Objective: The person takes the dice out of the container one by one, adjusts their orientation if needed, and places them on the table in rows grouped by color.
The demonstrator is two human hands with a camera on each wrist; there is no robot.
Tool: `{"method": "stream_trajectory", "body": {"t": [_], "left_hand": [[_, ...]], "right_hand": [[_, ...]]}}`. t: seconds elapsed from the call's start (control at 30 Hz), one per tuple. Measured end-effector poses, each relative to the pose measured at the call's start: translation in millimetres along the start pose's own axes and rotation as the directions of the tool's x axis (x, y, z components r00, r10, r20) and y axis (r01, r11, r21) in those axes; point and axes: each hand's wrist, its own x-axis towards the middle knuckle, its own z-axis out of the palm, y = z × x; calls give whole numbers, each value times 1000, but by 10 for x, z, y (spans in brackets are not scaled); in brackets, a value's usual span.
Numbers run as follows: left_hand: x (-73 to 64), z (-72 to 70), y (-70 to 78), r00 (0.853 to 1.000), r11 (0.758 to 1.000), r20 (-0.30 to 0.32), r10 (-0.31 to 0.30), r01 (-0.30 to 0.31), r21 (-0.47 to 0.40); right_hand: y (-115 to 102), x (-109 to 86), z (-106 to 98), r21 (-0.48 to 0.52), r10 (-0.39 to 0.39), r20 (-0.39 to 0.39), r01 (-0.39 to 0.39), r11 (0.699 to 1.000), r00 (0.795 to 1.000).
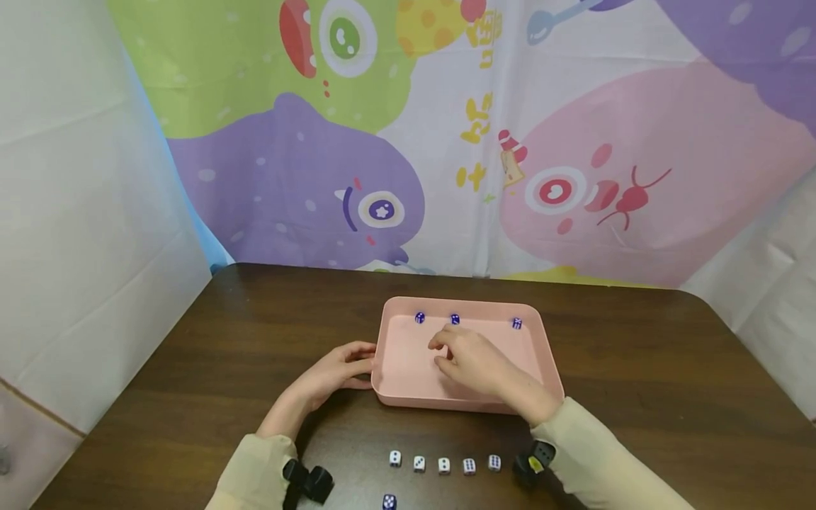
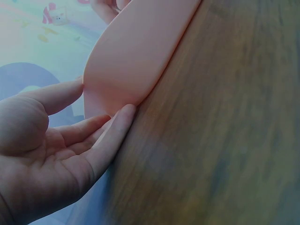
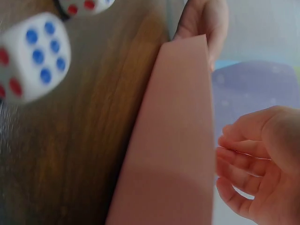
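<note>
My left hand (image 1: 338, 372) touches the left end of the pink tray (image 1: 408, 402). In the left wrist view its fairly straight fingers (image 2: 110, 136) rest against the tray's outer wall, low by the tabletop. Over the tray's middle hovers my right hand (image 1: 474, 360), thumb and fingers loosely bent with a gap between them and nothing held. Along the tray's far side lie three dark blue dice: a left one (image 1: 419, 318), a middle one (image 1: 455, 319) just beyond the right fingers, and a right one (image 1: 517, 324).
Several white dice (image 1: 444, 465) form a row on the brown table (image 1: 306, 304) in front of the tray. Nearer still, at the bottom edge of the head view, is another blue die (image 1: 389, 502). A cartoon-print curtain (image 1: 446, 212) hangs behind the table.
</note>
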Motion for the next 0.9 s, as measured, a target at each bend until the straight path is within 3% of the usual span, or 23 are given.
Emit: {"method": "stream_trajectory", "body": {"t": [0.23,0.4,0.9], "left_hand": [[4,2,0,1000,1000,2,-2,2,5],[-5,2,7,1000,1000,4,4,-4,0],[-10,-1,5,1000,1000,-3,-5,5,-5]], "right_hand": [[103,42,92,-61,51,1,-51,997,999],[145,65,117,-75,88,49,-84,994,995],[204,59,204,-80,54,113,-45,996,992]]}}
